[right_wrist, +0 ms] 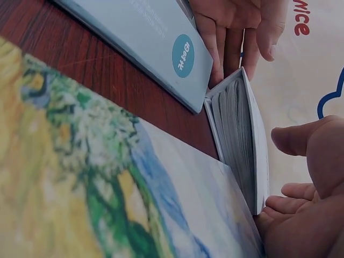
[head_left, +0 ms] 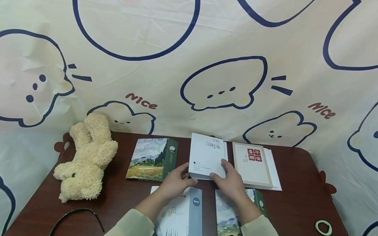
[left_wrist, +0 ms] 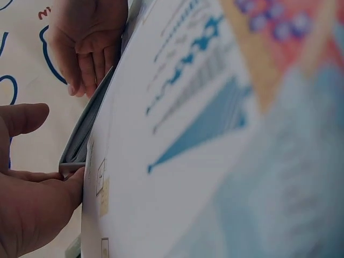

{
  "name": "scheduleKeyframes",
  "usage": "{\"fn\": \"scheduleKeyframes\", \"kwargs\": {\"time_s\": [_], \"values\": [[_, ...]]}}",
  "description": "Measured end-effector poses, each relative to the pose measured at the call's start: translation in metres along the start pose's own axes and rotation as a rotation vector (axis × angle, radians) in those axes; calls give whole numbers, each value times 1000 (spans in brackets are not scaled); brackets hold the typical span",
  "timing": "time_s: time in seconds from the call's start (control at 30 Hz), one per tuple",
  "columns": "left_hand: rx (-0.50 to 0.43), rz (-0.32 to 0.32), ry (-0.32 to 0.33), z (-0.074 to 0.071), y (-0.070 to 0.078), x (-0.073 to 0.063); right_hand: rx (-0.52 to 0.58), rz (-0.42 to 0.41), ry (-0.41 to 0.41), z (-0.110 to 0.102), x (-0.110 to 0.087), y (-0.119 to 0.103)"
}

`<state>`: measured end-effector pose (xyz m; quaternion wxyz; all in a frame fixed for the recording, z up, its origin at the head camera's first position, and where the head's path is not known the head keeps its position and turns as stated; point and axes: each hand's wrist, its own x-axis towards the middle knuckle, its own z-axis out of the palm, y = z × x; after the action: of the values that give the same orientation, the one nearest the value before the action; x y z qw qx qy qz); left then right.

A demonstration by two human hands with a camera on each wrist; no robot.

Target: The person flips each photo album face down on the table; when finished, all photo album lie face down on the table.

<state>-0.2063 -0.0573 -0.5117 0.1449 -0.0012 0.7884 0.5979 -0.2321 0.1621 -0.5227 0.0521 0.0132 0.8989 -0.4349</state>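
Between my hands lies a white-covered book (head_left: 207, 154) with dark print, its thick page block (right_wrist: 236, 118) facing the right wrist camera. My left hand (head_left: 177, 180) touches its near left corner with the fingertips; in the left wrist view the thumb (left_wrist: 27, 118) stands away from it. My right hand (head_left: 232, 182) is at its near right edge, fingertips against the book and thumb (right_wrist: 295, 140) apart from it in the right wrist view. Under my left forearm lies a white and blue booklet (head_left: 198, 218); under the right, a landscape-painting booklet (head_left: 226, 219).
A cream book (head_left: 241, 163) with a red square print lies at the back right on white sheets. Another landscape booklet (head_left: 149, 157) is at the back left. A plush toy (head_left: 89, 160), a black cord (head_left: 63, 216) and a pale green ring (head_left: 316, 225) lie on the brown table (head_left: 294, 201).
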Motion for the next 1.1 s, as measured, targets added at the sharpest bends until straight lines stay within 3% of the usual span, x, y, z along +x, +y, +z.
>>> {"fn": "scheduleKeyframes", "kwargs": {"time_s": [0.47, 0.73, 1.1], "values": [[-81, -5, 27, -7, -8, 3, -2, -17, 2, 6, 4, -4], [-97, -10, 23, -16, -8, -2, 9, -29, 1, 13, 3, -7], [-92, -24, 78, -28, -7, -7, 92, -10, 4, 19, 3, -14]]}}
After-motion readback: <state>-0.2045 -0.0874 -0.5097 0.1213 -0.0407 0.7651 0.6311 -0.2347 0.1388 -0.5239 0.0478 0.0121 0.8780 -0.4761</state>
